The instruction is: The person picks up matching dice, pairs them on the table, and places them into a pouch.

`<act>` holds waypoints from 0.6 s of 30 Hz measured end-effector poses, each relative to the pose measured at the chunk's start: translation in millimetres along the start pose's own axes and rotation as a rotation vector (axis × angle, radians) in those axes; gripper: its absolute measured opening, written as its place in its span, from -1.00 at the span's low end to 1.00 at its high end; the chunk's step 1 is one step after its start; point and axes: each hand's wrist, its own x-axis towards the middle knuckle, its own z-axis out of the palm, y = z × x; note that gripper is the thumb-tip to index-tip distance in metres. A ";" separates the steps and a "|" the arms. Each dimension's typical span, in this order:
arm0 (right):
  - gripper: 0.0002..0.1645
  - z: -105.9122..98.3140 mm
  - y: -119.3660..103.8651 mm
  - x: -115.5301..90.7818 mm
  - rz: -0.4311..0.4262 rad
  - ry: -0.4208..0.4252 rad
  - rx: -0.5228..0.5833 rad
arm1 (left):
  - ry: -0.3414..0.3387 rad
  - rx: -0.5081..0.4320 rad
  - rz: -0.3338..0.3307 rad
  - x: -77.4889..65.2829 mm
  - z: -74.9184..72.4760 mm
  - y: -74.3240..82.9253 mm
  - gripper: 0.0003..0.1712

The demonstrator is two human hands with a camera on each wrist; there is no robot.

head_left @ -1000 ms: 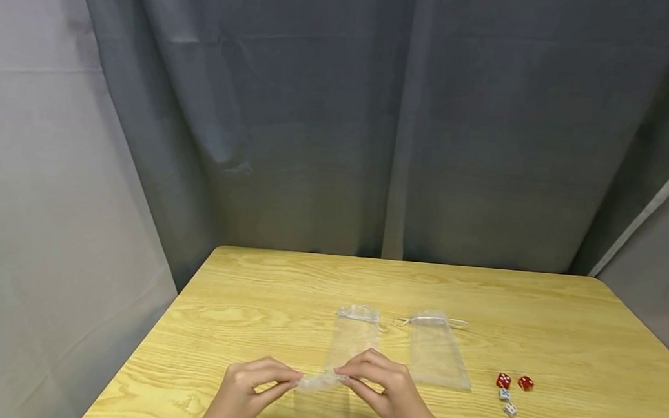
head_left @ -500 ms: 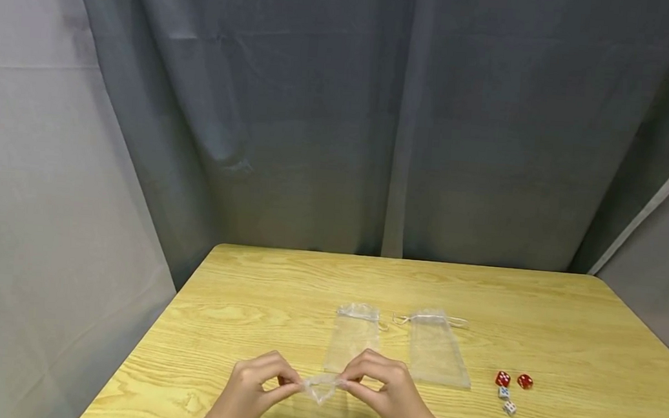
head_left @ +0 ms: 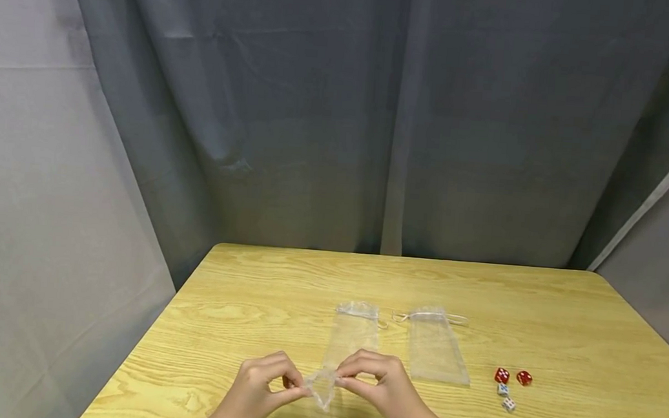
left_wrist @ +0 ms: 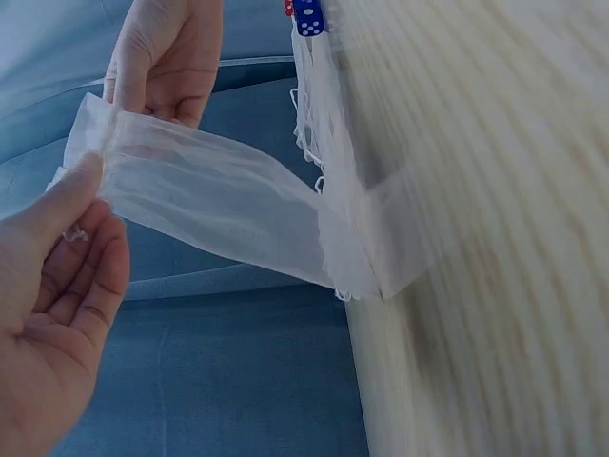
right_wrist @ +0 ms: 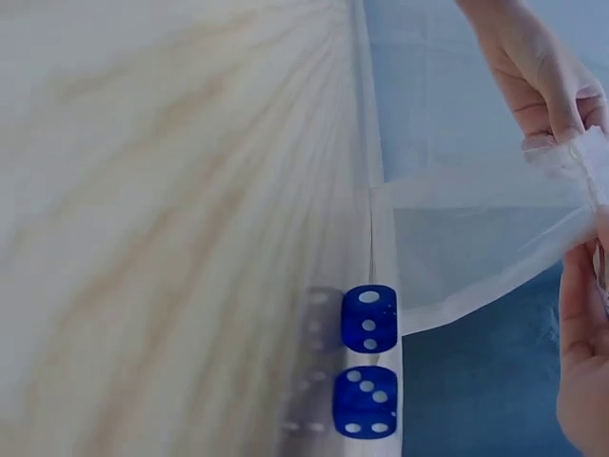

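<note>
Between my two hands a sheer white organza bag stands upright, its bottom touching the table and its mouth spread apart. My left hand pinches one side of the mouth between thumb and fingers. The opposite side of the mouth is pinched by my right hand. Two blue dice with white pips sit on the table beside the bag, below my right hand in the head view. Behind the hands, two more organza bags lie flat: one bag partly covered by the right hand, another bag to its right.
On the right of the wooden table are two red dice and two white dice in a loose group. A grey curtain hangs behind the table's far edge.
The mouth of the held bag has spread from a gathered strip into a wider opening. Both hands have shifted only slightly; the dice and the flat bags lie where they were.
</note>
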 end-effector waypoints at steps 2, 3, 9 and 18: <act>-0.87 -1.8 1.8 -1.7 0.071 -0.019 0.041 | -0.004 -0.005 -0.006 0.2 0.4 0.9 -0.78; -0.85 -2.9 2.4 -2.6 0.111 -0.029 0.066 | -0.006 -0.008 -0.011 0.2 0.6 1.4 -0.78; -0.73 -11.5 4.7 -7.8 0.294 -0.073 0.176 | -0.004 -0.035 -0.045 -1.5 2.5 3.1 -0.80; -0.64 -37.9 9.5 -23.6 0.504 -0.052 0.110 | -0.002 -0.040 -0.085 -0.5 2.5 5.1 -0.82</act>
